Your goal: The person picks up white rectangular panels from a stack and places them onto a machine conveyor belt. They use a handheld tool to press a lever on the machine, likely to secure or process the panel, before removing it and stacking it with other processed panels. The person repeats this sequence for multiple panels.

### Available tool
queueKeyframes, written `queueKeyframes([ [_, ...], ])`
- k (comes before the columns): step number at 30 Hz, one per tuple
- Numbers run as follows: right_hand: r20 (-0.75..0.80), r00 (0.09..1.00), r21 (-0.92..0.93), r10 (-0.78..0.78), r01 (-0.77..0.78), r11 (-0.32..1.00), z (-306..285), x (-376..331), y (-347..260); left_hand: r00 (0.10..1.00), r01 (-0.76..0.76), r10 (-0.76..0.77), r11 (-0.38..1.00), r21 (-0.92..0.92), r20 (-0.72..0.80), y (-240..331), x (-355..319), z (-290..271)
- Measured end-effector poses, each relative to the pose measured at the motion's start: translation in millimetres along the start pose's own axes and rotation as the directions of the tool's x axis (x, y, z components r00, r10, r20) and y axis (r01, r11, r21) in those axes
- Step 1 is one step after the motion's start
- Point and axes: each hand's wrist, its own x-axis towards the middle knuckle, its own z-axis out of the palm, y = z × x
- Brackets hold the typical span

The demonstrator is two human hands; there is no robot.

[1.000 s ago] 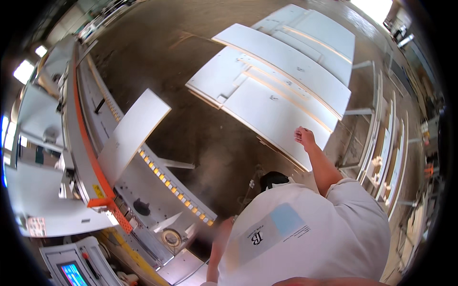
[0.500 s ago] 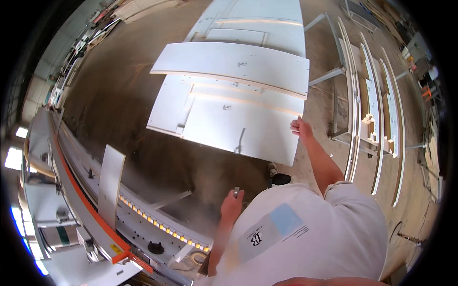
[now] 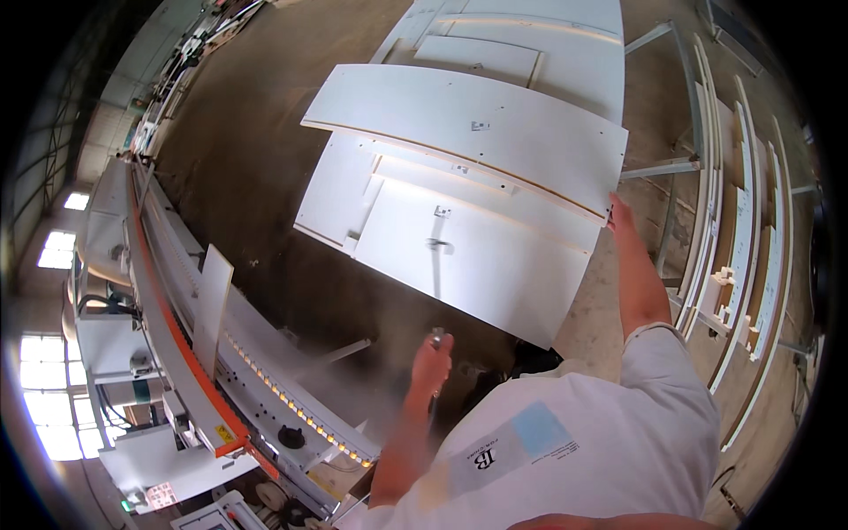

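Note:
My left hand (image 3: 431,364) is closed around what looks like an air blow gun (image 3: 437,336), its metal top showing above the fist. A thin, blurred dark streak lies ahead of it over the boards; I cannot tell whether it is part of the tool. At the right end of a long white board (image 3: 495,124), my right hand (image 3: 621,215) has its fingers closed on the corner. That board lies across other white panels, among them a wide panel (image 3: 495,265) nearer to me.
To the left runs a long machine with an orange rail (image 3: 168,300) and a row of yellow rollers (image 3: 291,402); a narrow white panel (image 3: 212,305) leans upright on it. On the right, long strips (image 3: 742,265) rest on a metal frame (image 3: 662,168).
My right hand has moved forward from beside the lower panel to the long board's right corner. The view has shifted, and my left hand keeps its hold on the tool.

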Motion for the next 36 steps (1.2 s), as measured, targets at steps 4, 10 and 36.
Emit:
queueKeyframes([
  [4,0.093,0.994,-0.113,-0.054,0.064,0.992,1,-7,-5,0.99,-0.085,0.044,0.947,-0.31,-0.138,0,19,-18],
  [10,0.222,0.975,-0.169,0.02,0.018,0.986,8,-116,32,0.996,-0.05,0.01,0.875,-0.482,-0.085,-6,36,-12],
  [36,-0.778,0.59,-0.12,0.215,-0.475,0.872,-292,-360,134,0.884,0.087,0.321,0.603,-0.793,0.34,35,188,98],
])
